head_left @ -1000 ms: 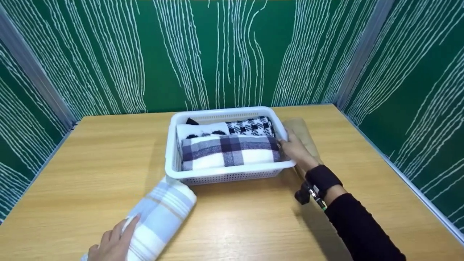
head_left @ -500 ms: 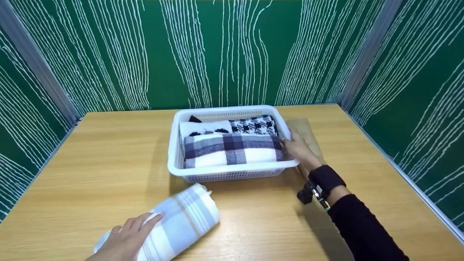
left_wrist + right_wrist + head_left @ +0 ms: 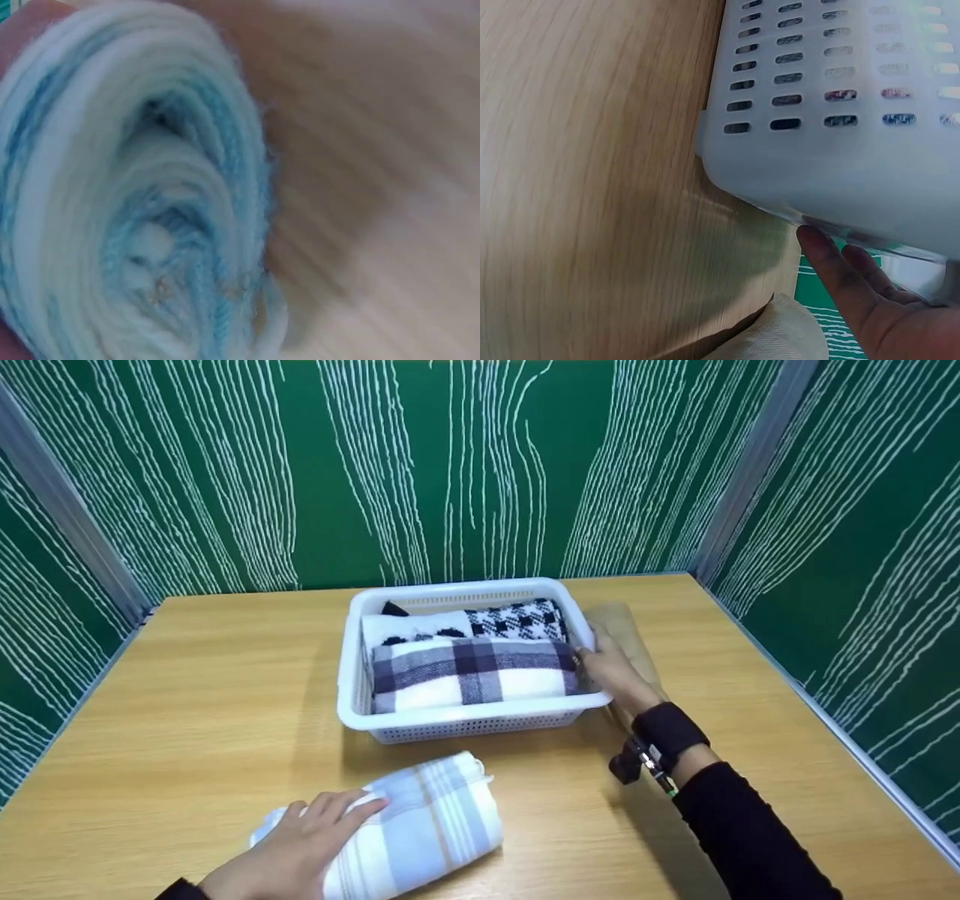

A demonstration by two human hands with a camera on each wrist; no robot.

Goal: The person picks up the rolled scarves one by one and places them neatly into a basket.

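My left hand [image 3: 311, 840] grips a rolled light blue and white plaid scarf [image 3: 427, 817] in front of the basket, close over the table. The left wrist view looks at the end of the rolled scarf [image 3: 150, 187], with its spiral layers and a loose tassel. At the right side of the white plastic basket [image 3: 480, 712], my right hand [image 3: 611, 664] holds the rim, fingers curled at the wall. Inside the basket lie a purple, grey and white plaid roll [image 3: 480, 675] in front and a black-and-white patterned roll [image 3: 517, 622] behind it.
A beige rolled cloth [image 3: 626, 634] lies on the wooden table [image 3: 187, 720] just right of the basket, partly behind my right hand. Green panels [image 3: 337, 472] with white wavy lines stand along the table's back and sides.
My left hand has carried the rolled scarf to the right and turned it flatter across the front of the basket. The right hand stays on the basket rim, and the basket has hardly shifted.
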